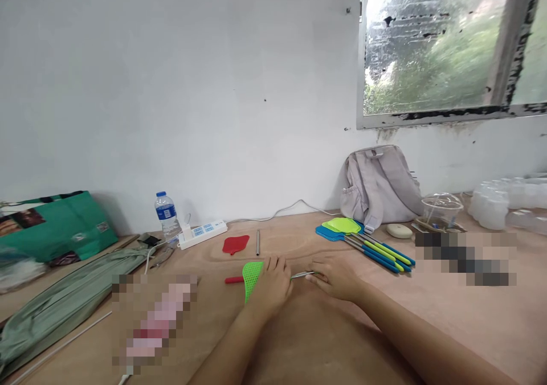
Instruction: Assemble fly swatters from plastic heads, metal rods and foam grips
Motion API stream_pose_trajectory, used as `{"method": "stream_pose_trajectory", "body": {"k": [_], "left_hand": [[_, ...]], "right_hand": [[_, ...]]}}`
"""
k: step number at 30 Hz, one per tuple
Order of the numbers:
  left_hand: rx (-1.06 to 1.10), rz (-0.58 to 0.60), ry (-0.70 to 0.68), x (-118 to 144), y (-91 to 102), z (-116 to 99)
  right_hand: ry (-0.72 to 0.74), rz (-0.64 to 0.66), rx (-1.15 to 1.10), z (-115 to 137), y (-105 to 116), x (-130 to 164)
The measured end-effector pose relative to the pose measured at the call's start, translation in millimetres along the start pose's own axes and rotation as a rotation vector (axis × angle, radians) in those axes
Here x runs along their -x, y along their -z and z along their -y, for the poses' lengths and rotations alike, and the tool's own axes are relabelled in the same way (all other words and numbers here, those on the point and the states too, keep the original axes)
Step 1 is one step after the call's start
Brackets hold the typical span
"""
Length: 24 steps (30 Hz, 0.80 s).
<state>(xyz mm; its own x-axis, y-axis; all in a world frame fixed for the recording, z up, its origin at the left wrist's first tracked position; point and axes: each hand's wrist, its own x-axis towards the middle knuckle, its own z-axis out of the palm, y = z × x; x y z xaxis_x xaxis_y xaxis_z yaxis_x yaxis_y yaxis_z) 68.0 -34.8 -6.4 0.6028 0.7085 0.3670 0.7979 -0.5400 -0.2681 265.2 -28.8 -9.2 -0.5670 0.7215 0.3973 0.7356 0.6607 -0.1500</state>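
Note:
My left hand (276, 282) is closed over the right side of a bright green mesh fly swatter head (252, 275), hiding where the head joins its shaft. A thin metal shaft (301, 274) runs between my two hands. The thumb and fingers of my right hand (335, 278) are pinched on its right end, which they partly cover. To the left, a red handle (233, 280) lies beside the green head. Behind my hands are a loose red swatter head (236, 244) and a separate metal tube (257, 242), both lying on the wooden table.
Several assembled blue and yellow-green fly swatters (371, 245) lie back right, before a grey backpack (380, 185). A water bottle (166, 214) and a power strip (203, 234) stand by the wall. Green cloth (72, 294) lies left; a clear plastic tub (442, 207) stands right.

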Motion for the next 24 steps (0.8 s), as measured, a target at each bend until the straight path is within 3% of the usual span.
{"method": "stream_pose_trajectory", "body": {"k": [4,16,24], "left_hand": [[0.029,0.032,0.019,1.0,-3.2,1.5],[0.179,-0.131,-0.091,-6.0,-7.6,11.6],[0.323,-0.119,-0.140,-5.0,1.0,29.9]], "right_hand": [[-0.005,0.017,0.012,-2.0,-2.4,-3.3],[-0.006,0.001,0.010,-12.8,-8.7,-6.8],[0.070,-0.039,0.168,-24.1,3.1,-10.8]]}}
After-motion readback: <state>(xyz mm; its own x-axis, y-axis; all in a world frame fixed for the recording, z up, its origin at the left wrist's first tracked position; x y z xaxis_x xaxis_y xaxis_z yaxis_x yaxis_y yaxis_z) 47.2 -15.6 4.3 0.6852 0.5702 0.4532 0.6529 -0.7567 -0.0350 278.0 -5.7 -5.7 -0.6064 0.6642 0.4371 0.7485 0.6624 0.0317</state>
